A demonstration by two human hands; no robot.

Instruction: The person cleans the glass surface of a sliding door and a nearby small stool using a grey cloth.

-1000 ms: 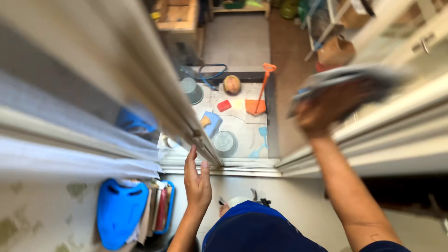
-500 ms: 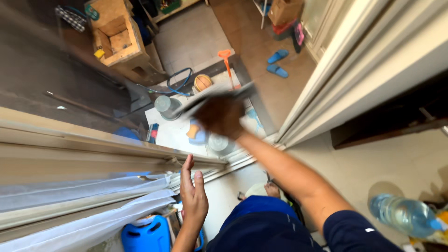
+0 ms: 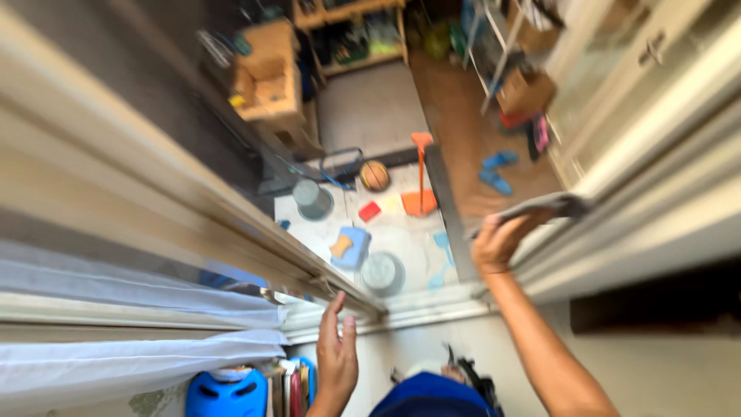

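The right hand (image 3: 498, 241) is closed on a grey cloth (image 3: 549, 205), fingers curled over its near edge so the cloth stretches flat away from the knuckles toward the pale frame (image 3: 648, 185) on the right. The cloth lies against or just beside that frame (the blur hides whether they touch). The left hand (image 3: 337, 357) holds nothing: its fingers are straight and together, raised with the tips just under the end of the sliding-door frame (image 3: 231, 216) that runs diagonally across the left side. Whether the fingertips touch the frame cannot be told.

Below that frame a white curtain (image 3: 116, 347) hangs in folds, and beneath it stand a blue plastic container (image 3: 225, 392) and a row of upright books (image 3: 289, 386).

Between the two frames the view drops to a light tiled floor (image 3: 401, 232) well below the hands. On it lie a grey bucket (image 3: 312, 198), an orange ball (image 3: 374, 175), an orange dustpan with a long handle (image 3: 421, 189), a small red block (image 3: 370, 211), a blue box (image 3: 351, 247) and a round grey lid (image 3: 381, 272). Farther off are a wooden crate (image 3: 266, 73), a pair of blue slippers (image 3: 494, 171) on brown floor, and a cardboard box (image 3: 525, 91).
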